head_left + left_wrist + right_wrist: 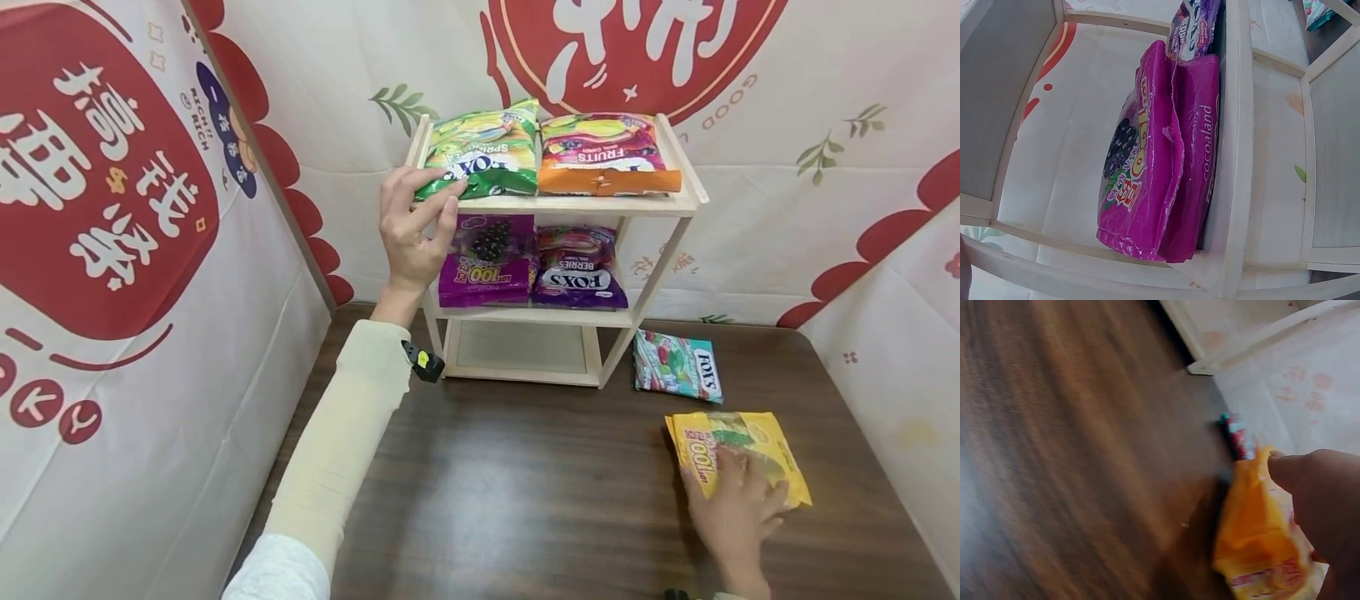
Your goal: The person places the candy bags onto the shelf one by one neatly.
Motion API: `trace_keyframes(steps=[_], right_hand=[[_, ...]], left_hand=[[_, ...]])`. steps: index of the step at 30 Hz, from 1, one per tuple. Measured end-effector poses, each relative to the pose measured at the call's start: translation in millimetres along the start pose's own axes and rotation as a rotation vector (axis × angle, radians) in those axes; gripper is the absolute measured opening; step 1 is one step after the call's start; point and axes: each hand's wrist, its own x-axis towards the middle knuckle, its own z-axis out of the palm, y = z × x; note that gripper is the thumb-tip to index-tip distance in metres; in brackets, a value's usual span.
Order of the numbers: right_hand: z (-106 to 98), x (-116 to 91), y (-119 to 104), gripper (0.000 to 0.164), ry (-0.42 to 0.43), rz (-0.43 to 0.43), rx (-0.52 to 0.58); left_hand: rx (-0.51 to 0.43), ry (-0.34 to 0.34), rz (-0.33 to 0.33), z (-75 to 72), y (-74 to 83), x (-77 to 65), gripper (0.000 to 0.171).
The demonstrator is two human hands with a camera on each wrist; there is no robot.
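Note:
In the head view, my left hand [416,221] is at the left front corner of the top shelf. Its fingertips touch the lower edge of a green bag of Fox's candy [483,154]. Over on the right, my right hand [735,508] lies on a yellow Lot 100 candy bag [776,450], fingers spread across its upper face. The right wrist view shows the thumb [1300,472] against the rim of that yellow bag [1260,531]; the other fingers are mostly hidden there. Motion blurs this hand.
A pale wooden rack [660,267] stands at the back. An orange-edged Fruits bag [607,154] sits on top; a purple Lot 100 bag [487,262] and a Berries bag [579,267] fill the middle shelf. A teal Fox's packet [675,365] lies on the brown table [525,467].

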Motion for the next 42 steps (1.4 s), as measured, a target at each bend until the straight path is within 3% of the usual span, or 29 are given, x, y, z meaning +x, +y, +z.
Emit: trace_keyframes(steps=[9, 21, 23, 30, 35, 39, 42], right_hand=[[18.1, -5.0, 6.0, 0.063, 0.139, -0.041, 0.026], [29.3, -8.0, 8.6, 0.080, 0.087, -0.051, -0.084], [31.9, -8.9, 9.7, 0.074, 0.123, -0.084, -0.071], [39.2, -10.4, 7.7, 0.030, 0.318, -0.210, 0.036], [42.7, -13.2, 2.4, 0.017, 0.409, -0.272, 0.096], [42.8, -18.5, -5.9, 0.012, 0.455, -0.222, 0.106], [41.6, -21.3, -14.3, 0.009, 0.434, -0.141, 0.053]], left_hand=[[0.007, 0.010, 0.010, 4.1, -0.8, -2.5, 0.022], [0.018, 0.022, 0.016, 4.6, -2.7, -4.0, 0.023], [0.020, 0.030, 0.015, 4.4, -2.6, -3.9, 0.023], [0.021, 0.047, 0.017, 4.1, -4.0, -2.6, 0.019], [0.023, 0.043, 0.019, 3.1, -3.6, -1.4, 0.020], [0.018, 0.031, 0.026, 2.0, -2.3, -0.9, 0.022], [0.016, 0.023, 0.022, 0.9, -1.4, -0.7, 0.022]])
